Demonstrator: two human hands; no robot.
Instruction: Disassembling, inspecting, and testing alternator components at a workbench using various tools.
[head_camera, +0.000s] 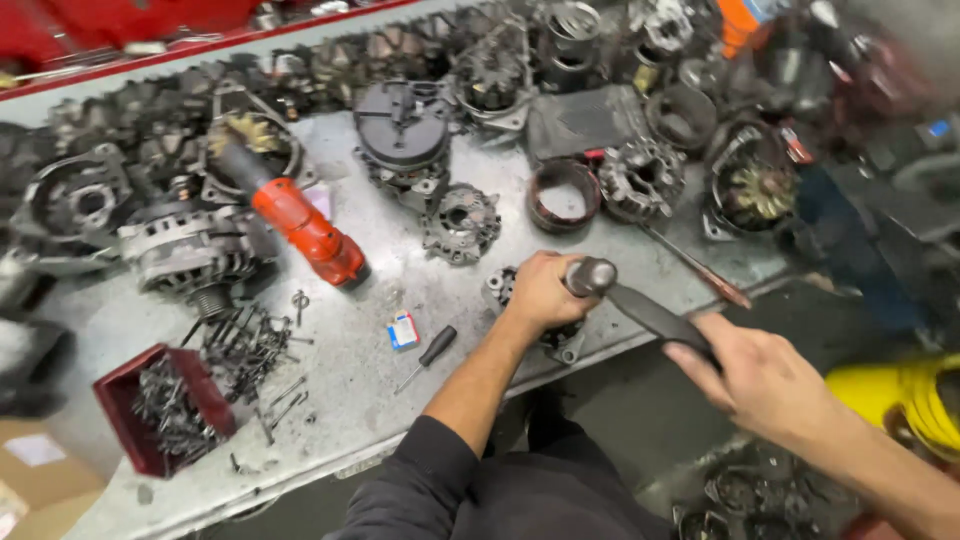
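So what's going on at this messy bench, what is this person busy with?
A person is working on a small metal part at the front edge of a grey workbench. The left hand presses down on the part, while the right hand holds a hammer by the handle, its head just above the left hand. Around them lie alternator parts, a red power tool, a small screwdriver and a red tray of bolts.

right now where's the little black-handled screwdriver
In the head view the small black-handled screwdriver lies on the metal workbench near its front edge, just left of the person's left forearm and right of a small blue-and-white box.
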